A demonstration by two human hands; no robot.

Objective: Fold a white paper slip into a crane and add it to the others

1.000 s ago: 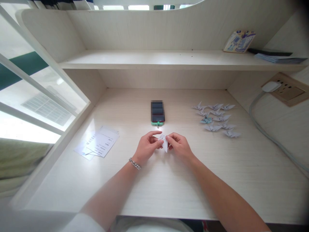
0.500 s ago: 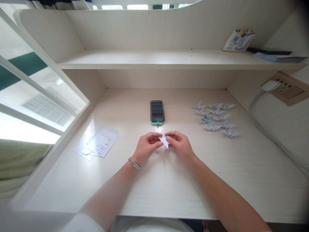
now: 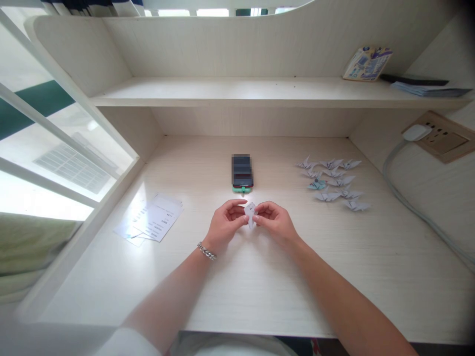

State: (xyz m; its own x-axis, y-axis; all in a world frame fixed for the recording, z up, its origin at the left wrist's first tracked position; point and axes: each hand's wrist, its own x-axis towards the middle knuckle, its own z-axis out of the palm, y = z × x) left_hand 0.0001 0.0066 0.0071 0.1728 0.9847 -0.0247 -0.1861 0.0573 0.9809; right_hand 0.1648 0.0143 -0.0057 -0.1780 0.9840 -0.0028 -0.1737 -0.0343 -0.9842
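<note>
A small piece of folded paper (image 3: 250, 211), white with some print on it, is held upright over the desk, one narrow end pointing down. My left hand (image 3: 227, 221) pinches its left edge between thumb and fingers; a bracelet circles that wrist. On the opposite edge my right hand (image 3: 273, 220) closes thumb and fingertips. Just beyond the hands lies a phone (image 3: 242, 170) with a green connector at its near end. Several folded paper cranes (image 3: 334, 182) stand grouped to the right, mostly white, one bluish.
Loose printed paper sheets (image 3: 159, 217) lie overlapping on the left of the desk (image 3: 237, 291). A shelf (image 3: 222, 91) crosses the back, bearing a small box (image 3: 367, 63) and a paper stack (image 3: 430, 90). A charger cable (image 3: 411, 198) hangs from the wall socket (image 3: 441, 136).
The folded paper has turned in my fingers: a printed face with a downward point now shows where a plain white slanted face was. Both hands stay nearly in place.
</note>
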